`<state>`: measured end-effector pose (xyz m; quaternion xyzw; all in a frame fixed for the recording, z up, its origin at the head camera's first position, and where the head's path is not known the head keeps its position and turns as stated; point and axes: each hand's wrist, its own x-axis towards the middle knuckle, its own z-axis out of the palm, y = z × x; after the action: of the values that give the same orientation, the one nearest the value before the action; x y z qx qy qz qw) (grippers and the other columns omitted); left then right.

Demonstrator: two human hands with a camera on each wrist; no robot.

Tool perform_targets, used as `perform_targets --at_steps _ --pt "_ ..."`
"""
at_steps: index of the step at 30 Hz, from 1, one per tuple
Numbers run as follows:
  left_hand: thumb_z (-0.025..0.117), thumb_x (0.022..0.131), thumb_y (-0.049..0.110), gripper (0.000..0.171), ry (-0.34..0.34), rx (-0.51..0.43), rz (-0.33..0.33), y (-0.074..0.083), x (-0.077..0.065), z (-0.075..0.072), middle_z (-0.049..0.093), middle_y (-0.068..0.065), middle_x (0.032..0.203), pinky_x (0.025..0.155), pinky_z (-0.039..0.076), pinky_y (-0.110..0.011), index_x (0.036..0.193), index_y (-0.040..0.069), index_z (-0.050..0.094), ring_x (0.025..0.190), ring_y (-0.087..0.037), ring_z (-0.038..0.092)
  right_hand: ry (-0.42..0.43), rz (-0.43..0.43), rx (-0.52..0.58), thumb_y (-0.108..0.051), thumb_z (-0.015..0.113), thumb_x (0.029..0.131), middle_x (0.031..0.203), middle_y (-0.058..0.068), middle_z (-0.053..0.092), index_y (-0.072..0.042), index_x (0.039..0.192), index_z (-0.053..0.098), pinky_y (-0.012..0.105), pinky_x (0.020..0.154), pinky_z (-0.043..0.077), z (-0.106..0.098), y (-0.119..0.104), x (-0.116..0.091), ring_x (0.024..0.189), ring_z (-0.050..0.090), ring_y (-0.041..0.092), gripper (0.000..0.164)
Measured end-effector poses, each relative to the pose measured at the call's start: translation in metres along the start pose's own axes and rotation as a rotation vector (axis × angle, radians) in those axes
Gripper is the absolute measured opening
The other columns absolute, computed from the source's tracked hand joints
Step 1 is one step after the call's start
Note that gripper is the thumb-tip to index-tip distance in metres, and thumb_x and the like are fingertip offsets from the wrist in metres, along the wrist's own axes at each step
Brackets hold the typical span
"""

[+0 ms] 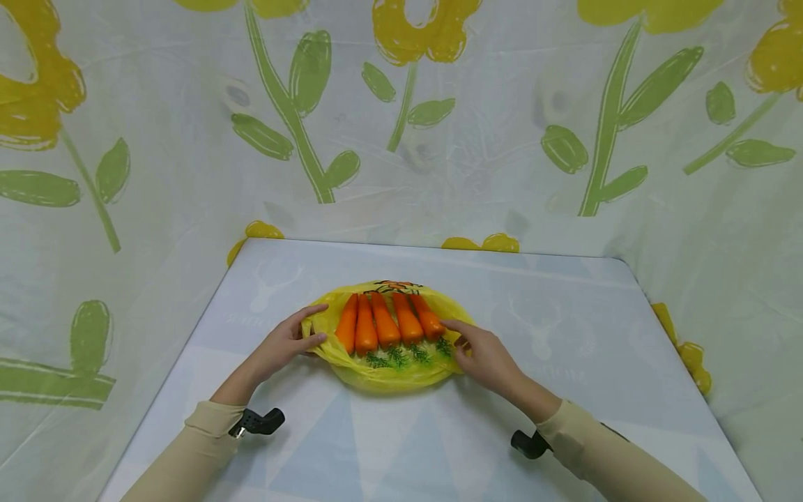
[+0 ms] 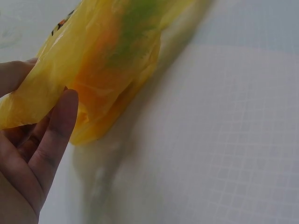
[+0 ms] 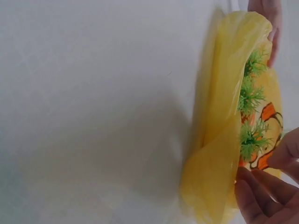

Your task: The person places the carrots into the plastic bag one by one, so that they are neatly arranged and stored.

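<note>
A yellow plastic bag (image 1: 390, 380) lies spread on the table, with a black-and-orange print at its far side. Several orange carrots (image 1: 384, 322) lie side by side within its opening, their green leafy tufts (image 1: 396, 356) toward the near rim. My left hand (image 1: 288, 341) grips the bag's left edge, thumb and fingers on either side of the film in the left wrist view. At the right end, my right hand (image 1: 486, 354) has bent fingers and pinches the bag's rim, its index fingertip at the rightmost carrot (image 1: 428, 319). The near flap partly covers the tufts in the right wrist view.
The table (image 1: 552, 314) has a pale top with blue triangles and faint deer prints. Flower-patterned curtains (image 1: 489, 160) hang behind it and along both sides. A black wrist device (image 1: 258, 422) is worn on the left wrist and another black device (image 1: 530, 444) on the right.
</note>
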<state>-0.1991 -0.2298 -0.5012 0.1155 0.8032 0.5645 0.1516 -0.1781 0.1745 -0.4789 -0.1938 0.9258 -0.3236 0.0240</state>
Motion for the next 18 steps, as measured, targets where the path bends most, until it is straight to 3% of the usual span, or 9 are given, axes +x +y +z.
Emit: perform_targets --at_steps 8,13,18 --pt "0.069 0.099 0.024 0.066 0.001 0.005 0.001 0.0 0.001 0.0 0.03 -0.021 0.159 0.078 0.061 -0.035 0.157 0.014 0.038 0.096 -0.024 0.065 -0.069 -0.007 0.005 0.004 0.064 0.083 0.138 0.006 0.063 -0.014 0.153 0.043 0.027 0.067 0.051 0.0 0.004 -0.008 0.099 0.065 0.018 0.075" --pt "0.07 0.099 0.025 0.067 0.01 0.009 -0.005 0.0 0.001 0.0 0.03 -0.019 0.16 0.078 0.061 -0.033 0.157 0.015 0.038 0.095 -0.022 0.065 -0.133 -0.036 -0.001 0.002 0.071 0.083 0.141 0.007 0.06 -0.013 0.159 0.029 0.029 0.071 0.052 0.003 0.006 -0.011 0.1 0.062 0.018 0.088" --pt "0.069 0.099 0.024 0.067 0.011 0.015 0.002 0.0 0.0 0.001 0.03 -0.021 0.159 0.078 0.061 -0.033 0.157 0.013 0.037 0.096 -0.024 0.064 -0.129 -0.067 -0.028 -0.003 0.077 0.082 0.14 0.006 0.059 -0.011 0.161 0.024 0.03 0.073 0.051 0.004 0.007 -0.014 0.096 0.06 0.015 0.095"
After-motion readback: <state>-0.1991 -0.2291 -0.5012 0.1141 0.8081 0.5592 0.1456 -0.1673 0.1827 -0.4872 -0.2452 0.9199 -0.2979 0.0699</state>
